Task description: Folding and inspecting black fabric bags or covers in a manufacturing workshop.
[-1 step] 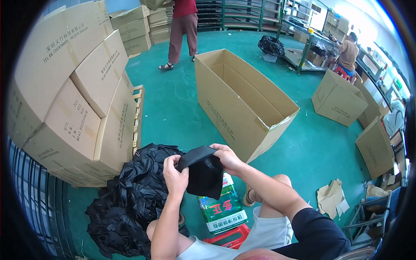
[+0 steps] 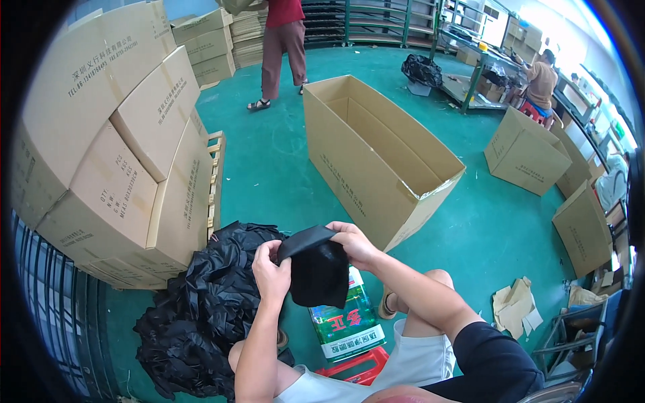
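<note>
Material (image 2: 317, 282), black and pliable-looking, hangs between a left hand (image 2: 273, 269) and a right hand (image 2: 356, 246), each pinching its folded upper edge.

Virtually nothing has shifted from an instant ago: the same two-handed pinch leaves the work where it stood. Smooth and matte along the fold, darker and glossier below, the piece is held over a rectangular green tin (image 2: 346, 332); nearby lie a crumpled, sheeny black heap (image 2: 201, 299) and an open brown carton (image 2: 349, 181).

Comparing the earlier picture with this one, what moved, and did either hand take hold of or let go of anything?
Nothing clearly moved; nothing was taken up or let go. The left hand and right hand still hold the black piece. The black pile and open carton stayed put.
</note>
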Tool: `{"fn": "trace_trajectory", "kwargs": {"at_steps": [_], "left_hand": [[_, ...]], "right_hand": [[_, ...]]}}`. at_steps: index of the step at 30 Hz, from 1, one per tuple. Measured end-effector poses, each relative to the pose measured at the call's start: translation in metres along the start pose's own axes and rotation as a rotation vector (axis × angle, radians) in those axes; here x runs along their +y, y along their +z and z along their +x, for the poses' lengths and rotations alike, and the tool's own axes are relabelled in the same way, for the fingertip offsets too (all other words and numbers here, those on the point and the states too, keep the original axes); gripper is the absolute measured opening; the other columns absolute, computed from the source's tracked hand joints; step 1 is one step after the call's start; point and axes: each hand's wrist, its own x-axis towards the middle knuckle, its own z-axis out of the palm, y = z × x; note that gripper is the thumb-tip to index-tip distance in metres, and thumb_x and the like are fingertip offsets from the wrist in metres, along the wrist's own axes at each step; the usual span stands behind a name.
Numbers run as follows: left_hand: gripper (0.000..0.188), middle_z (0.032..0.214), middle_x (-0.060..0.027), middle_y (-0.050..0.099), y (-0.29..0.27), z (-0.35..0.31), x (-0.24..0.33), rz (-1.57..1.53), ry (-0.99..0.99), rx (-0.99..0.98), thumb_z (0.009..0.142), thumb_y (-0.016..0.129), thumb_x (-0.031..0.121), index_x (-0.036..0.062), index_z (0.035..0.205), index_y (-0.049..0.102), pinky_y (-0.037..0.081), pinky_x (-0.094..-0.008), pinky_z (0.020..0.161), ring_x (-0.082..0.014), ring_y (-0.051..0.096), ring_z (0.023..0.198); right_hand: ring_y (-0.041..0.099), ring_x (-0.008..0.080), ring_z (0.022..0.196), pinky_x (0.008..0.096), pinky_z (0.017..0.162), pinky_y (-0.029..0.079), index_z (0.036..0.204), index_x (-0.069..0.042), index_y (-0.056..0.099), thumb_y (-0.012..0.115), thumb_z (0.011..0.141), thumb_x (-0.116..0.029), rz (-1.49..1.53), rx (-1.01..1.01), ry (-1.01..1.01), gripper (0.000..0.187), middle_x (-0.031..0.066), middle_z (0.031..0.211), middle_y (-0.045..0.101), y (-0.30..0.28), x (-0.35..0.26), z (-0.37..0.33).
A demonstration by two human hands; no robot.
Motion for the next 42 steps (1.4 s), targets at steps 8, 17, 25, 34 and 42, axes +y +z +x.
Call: {"fn": "trace_trajectory", "kwargs": {"at_steps": [8,17,25,34,42], "left_hand": [[0.022,0.104,-0.0076,0.073,-0.045,0.015,-0.025,-0.939,-0.444,-0.594,0.093,0.061,0.005,-0.0038,0.11,0.07,0.051,-0.0275,0.086,-0.0136,0.068,0.089],[0.033,0.107,-0.0123,0.073,-0.045,0.006,-0.023,-1.164,-0.537,-0.702,0.091,0.061,0.013,-0.0081,0.116,0.066,0.052,-0.0302,0.09,-0.0189,0.07,0.094],[0.035,0.126,-0.0195,0.062,-0.056,0.006,-0.029,-1.09,-0.543,-0.262,0.089,0.055,0.011,-0.0032,0.12,0.061,0.043,-0.0499,0.108,-0.0329,0.058,0.12],[0.046,0.134,-0.019,0.059,-0.038,0.012,-0.047,-1.248,-0.511,-0.444,0.098,0.048,0.028,-0.0037,0.131,0.055,0.042,-0.048,0.109,-0.0334,0.058,0.123],[0.053,0.133,-0.0225,0.059,-0.04,-0.008,-0.029,-1.206,-0.623,-0.407,0.097,0.043,0.031,-0.007,0.133,0.053,0.045,-0.0489,0.107,-0.0367,0.059,0.121]], "right_hand": [[0.061,0.0126,0.091,0.027,0.085,0.048,0.109,0.0,0.065,0.079,0.071,0.001,-0.8,-0.226,-0.135,0.04,0.0032,0.098,0.068,-0.028,-0.028,0.004],[0.062,0.0125,0.095,0.0288,0.084,0.053,0.119,-0.001,0.066,0.066,0.096,-0.021,-0.882,-0.264,0.07,0.03,0.0043,0.103,0.07,-0.052,-0.045,-0.01],[0.056,0.0094,0.073,0.0281,0.06,0.052,0.093,-0.011,0.062,0.055,0.099,-0.024,-0.403,0.087,-0.058,0.016,-0.0001,0.086,0.063,-0.039,0.008,0.024],[0.066,0.0257,0.099,0.0405,0.088,0.054,0.131,-0.004,0.053,0.07,0.082,-0.014,-0.797,-0.124,-0.161,0.053,0.0155,0.13,0.058,-0.042,0.025,0.021],[0.057,0.0303,0.121,0.0443,0.101,0.048,0.144,-0.004,0.044,0.082,0.075,-0.018,-0.667,-0.513,-0.119,0.08,0.0204,0.137,0.053,-0.02,0.062,0.027]]}}
